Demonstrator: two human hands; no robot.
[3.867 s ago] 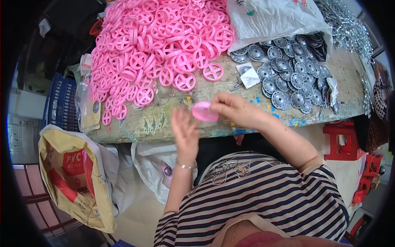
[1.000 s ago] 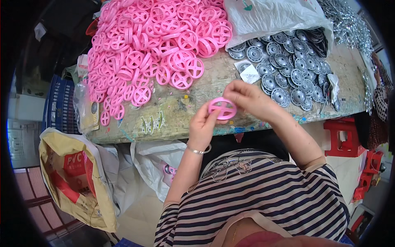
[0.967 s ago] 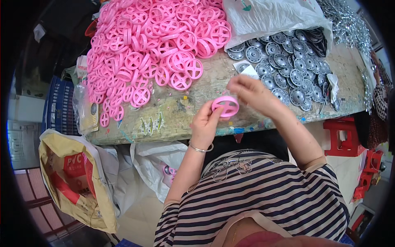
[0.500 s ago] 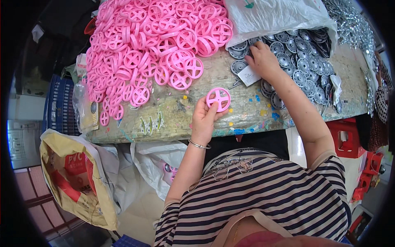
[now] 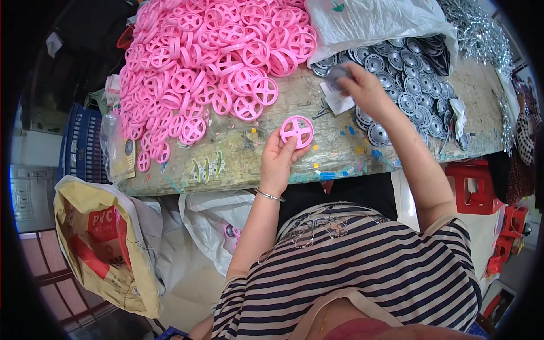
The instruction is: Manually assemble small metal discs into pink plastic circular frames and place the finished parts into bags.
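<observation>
The left hand [image 5: 276,158] is closed on a pink wheel [image 5: 297,132], thumb against its lower part, the rest jutting beyond the fingers. The right hand [image 5: 369,92] pinches a blurred grey disc [image 5: 338,77] at its fingertips, near a white paper [image 5: 338,102].

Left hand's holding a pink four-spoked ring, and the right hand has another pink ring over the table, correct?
Not quite: in the head view, the right hand holds a grey disc, not another ring. The left hand does hold a pink four-spoked ring.
</observation>
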